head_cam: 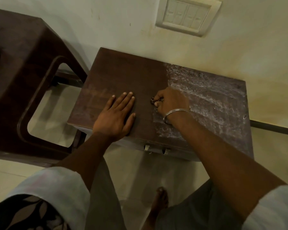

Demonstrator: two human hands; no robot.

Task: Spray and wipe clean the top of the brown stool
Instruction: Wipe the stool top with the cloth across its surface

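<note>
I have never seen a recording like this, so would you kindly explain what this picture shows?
There is no machine: this one picture comes from a camera worn on a person's head, looking down at their own hands. The left hand lies flat on the brown stool. The right hand grips a small wad, probably a cloth, at the edge of white foam that covers the right part of the top; the left part looks bare. A second stool stands to the left.
</note>
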